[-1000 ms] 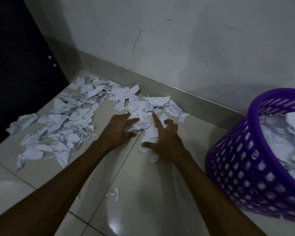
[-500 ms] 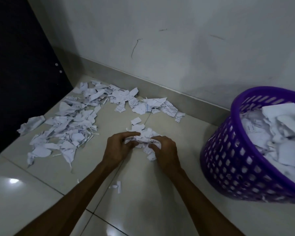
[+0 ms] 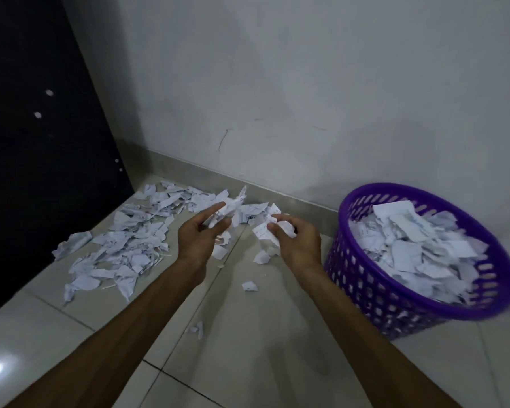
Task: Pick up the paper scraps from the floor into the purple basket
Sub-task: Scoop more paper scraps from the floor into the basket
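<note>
Both hands are raised above the floor, each closed on a bunch of white paper scraps. My left hand [image 3: 199, 235] grips a crumpled bunch [image 3: 228, 207]. My right hand [image 3: 296, 241] clutches another bunch [image 3: 264, 228], a short way left of the purple basket [image 3: 362, 278]. The basket stands on the floor at the right, slotted plastic, tilted toward me and heaped with paper. A wide pile of torn scraps [image 3: 130, 240] covers the tiles at the left, up to the wall. A few loose scraps [image 3: 249, 286] lie below my hands.
A dark panel [image 3: 42, 142] stands at the left, right beside the scrap pile. A grey wall with a skirting strip [image 3: 292, 195] runs behind the pile and basket. Glossy floor tiles [image 3: 248, 363] stretch toward me, with two tiny scraps [image 3: 198, 329] on them.
Both hands gathered scraps on the floor, closed on them and lifted them up. They have drawn apart, some scraps have dropped, and the view has tilted upward.
</note>
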